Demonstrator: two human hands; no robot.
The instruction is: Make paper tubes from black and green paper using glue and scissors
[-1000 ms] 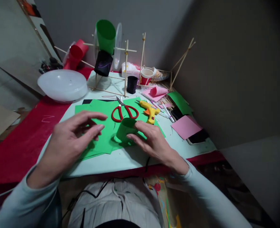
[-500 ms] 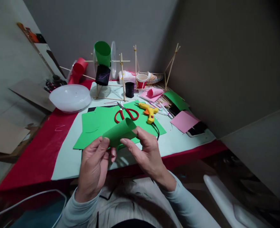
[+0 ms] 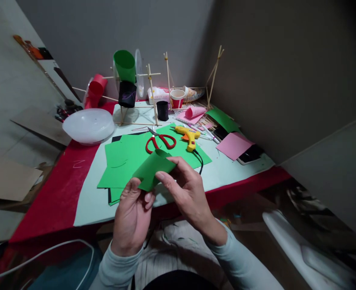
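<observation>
**A:** What do the two hands hold?

**B:** Both close on one green paper cone (image 3: pixel 152 167), a matte sheet rolled into a tapering tube. The left hand (image 3: pixel 132 215) pinches its lower, flatter edge between thumb and fingertips. The right hand (image 3: pixel 185 189) grips the upper, rolled end, thumb across the curl and fingers folded behind it. The cone is lifted off the table (image 3: pixel 241 171), above its near edge and between the two hands.

**A:** What lies beyond the hands?

**B:** Just past the cone, flat green paper sheets (image 3: pixel 120 155) overlap on the pale table top, with a thin black sheet showing at their edges. Red-handled scissors (image 3: pixel 161 141), blades shut, rest on the green sheets directly beyond the right hand's fingertips. A yellow glue gun (image 3: pixel 190 137) of smooth plastic lies just to the right of the scissors, its black cord trailing toward the right hand.

**A:** And farther off?

**B:** Beyond the left hand sits a translucent white dome-shaped lid (image 3: pixel 88 125). Behind the scissors stands a frame of thin wooden sticks (image 3: pixel 150 92) carrying green, black and red paper cups. Well to the right of the right hand lies a square pink sheet (image 3: pixel 234 145).
</observation>
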